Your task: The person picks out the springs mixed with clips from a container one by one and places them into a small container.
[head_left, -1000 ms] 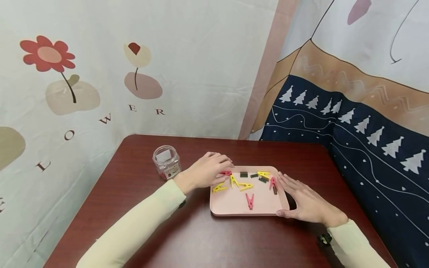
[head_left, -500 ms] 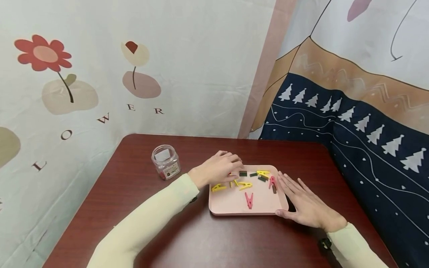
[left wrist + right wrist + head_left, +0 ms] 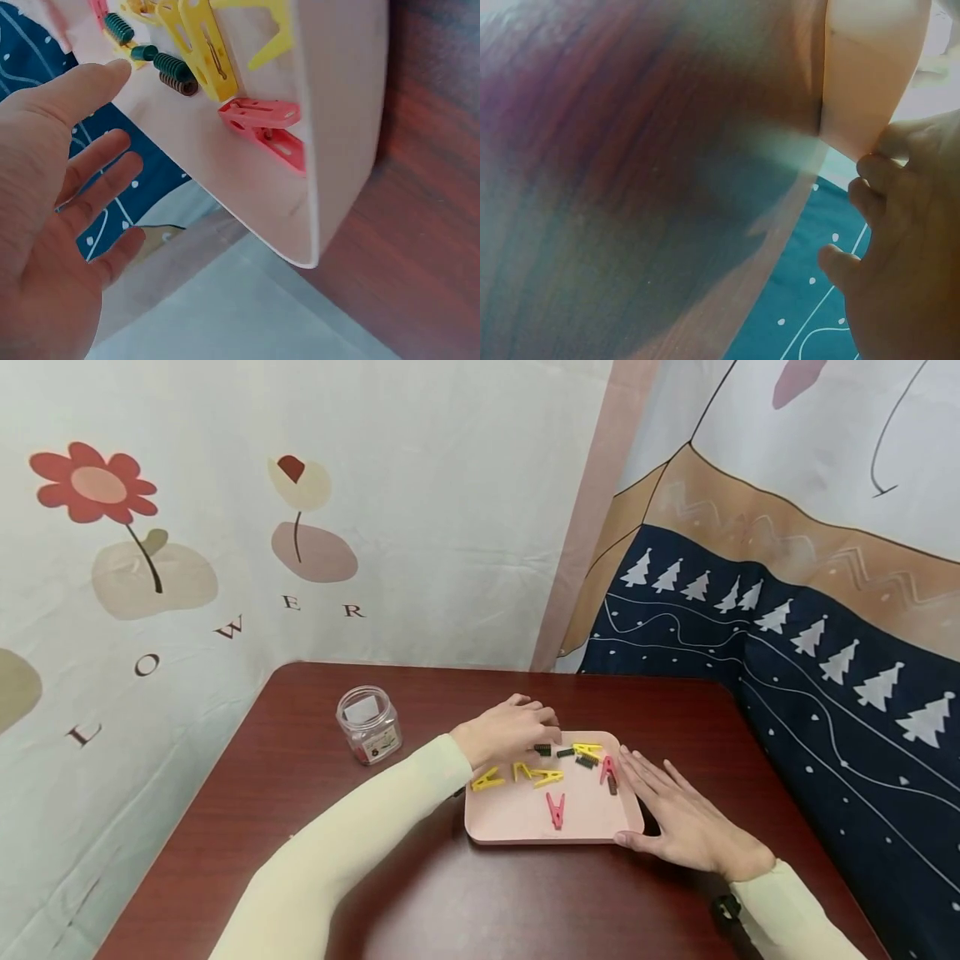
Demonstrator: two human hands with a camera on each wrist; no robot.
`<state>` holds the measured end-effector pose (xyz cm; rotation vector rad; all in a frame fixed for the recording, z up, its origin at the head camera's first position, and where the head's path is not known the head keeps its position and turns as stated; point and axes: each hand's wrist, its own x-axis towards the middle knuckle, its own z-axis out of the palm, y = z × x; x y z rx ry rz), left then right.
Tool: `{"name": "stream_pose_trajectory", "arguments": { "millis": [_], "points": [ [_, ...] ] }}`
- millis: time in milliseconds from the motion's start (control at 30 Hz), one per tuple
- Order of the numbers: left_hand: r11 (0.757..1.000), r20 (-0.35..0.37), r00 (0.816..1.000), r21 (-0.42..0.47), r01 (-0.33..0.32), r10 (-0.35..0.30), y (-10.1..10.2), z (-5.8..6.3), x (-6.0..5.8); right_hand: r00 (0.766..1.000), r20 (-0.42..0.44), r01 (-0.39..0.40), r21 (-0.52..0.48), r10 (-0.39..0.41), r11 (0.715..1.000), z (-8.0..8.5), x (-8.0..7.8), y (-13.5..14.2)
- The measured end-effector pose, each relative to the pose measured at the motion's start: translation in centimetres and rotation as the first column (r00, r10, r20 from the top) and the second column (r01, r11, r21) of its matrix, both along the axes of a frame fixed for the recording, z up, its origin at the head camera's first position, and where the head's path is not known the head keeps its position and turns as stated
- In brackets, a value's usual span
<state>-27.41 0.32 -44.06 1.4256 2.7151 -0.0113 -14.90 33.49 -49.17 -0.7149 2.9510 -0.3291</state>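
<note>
A pink tray [image 3: 510,827] holds yellow clothespins [image 3: 548,777], pink clothespins [image 3: 555,811] and several small dark green ribbed coils [image 3: 587,762]. My left hand [image 3: 508,730] hovers over the tray's back left part, partly hiding it. In the left wrist view its fingers are loosely spread with nothing between them, and the thumb [image 3: 97,82] points toward a green coil [image 3: 174,67]. One pink clothespin [image 3: 259,112] lies by the tray wall there. On the tray's right side rests my right hand [image 3: 678,817], fingers extended along the rim and thumb at the front corner.
A clear jar [image 3: 369,727] with a label and reddish contents low inside stands left of the tray. Both are on a dark red-brown table [image 3: 525,902]. Behind it hang a white flower-print cloth [image 3: 450,527] and a navy cloth [image 3: 675,635] with white trees.
My left hand has moved right across the back of the tray, from above the left-hand pink clothespin to beside the green coils. The right hand stays at the tray's right rim.
</note>
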Motion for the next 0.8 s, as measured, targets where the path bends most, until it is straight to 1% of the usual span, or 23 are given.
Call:
{"name": "stream_pose_trajectory", "arguments": {
  "millis": [100,200,333,533,733,800],
  "points": [
    [0.998,-0.02,1.0,-0.056,0.02,-0.021,1.0,-0.2,-0.5,1.0,0.005,-0.001,-0.001,0.001,1.0,0.0,0.0,0.0],
    [0.992,-0.057,0.997,-0.112,0.054,-0.06,1.7,-0.3,-0.8,1.0,0.011,0.001,-0.002,-0.001,1.0,-0.1,-0.1,0.0],
    [0.982,-0.093,0.99,-0.162,0.094,-0.11,2.3,-0.6,-1.0,1.0,0.011,0.0,0.0,0.0,1.0,-0.1,-0.1,0.0],
    [0.973,-0.132,0.981,-0.203,0.114,-0.143,2.8,-0.9,-1.3,1.0,0.008,-0.003,0.002,0.003,1.0,0.0,-0.2,-0.1],
    [0.968,-0.135,0.979,-0.219,0.12,-0.152,3.0,-0.9,-1.3,1.0,-0.006,-0.006,0.005,0.006,1.0,0.1,-0.3,0.0],
    [0.966,-0.16,0.973,-0.223,0.127,-0.165,3.1,-1.6,-1.8,1.0,-0.007,-0.004,0.005,0.004,1.0,0.1,-0.3,0.0]
  ]
}}
